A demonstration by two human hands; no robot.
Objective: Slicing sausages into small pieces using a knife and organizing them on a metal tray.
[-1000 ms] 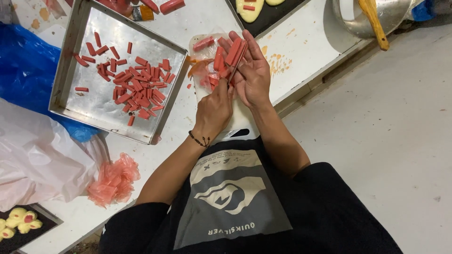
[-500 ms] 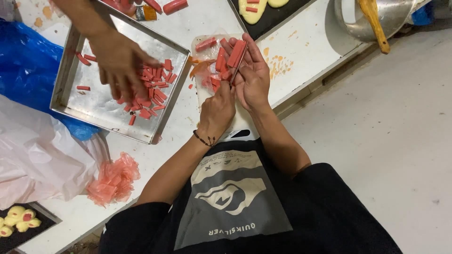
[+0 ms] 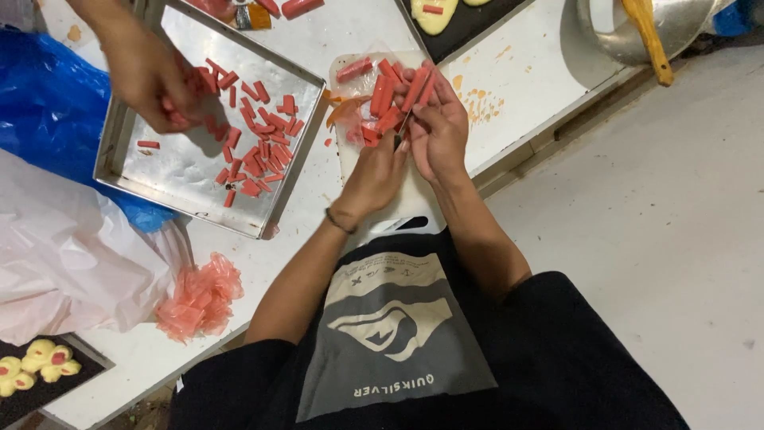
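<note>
My two hands meet over a white cutting board that carries several red sausage sticks. My right hand holds a long red sausage stick along its fingers. Closed into a fist, my left hand, with a dark band at the wrist, presses against it. A thin dark blade shows between the two hands. To the left, a metal tray holds several cut red pieces. Another person's hand reaches into that tray and covers some pieces.
A heap of pink wrappers lies near the table's front edge, beside a white plastic bag and a blue bag. Black trays with yellow dough shapes sit at two corners. A metal bowl with a yellow handle stands far right.
Another person's hand came into the metal tray and has shifted left across it, pushing the cut pieces about. My own hands stay together over the board.
</note>
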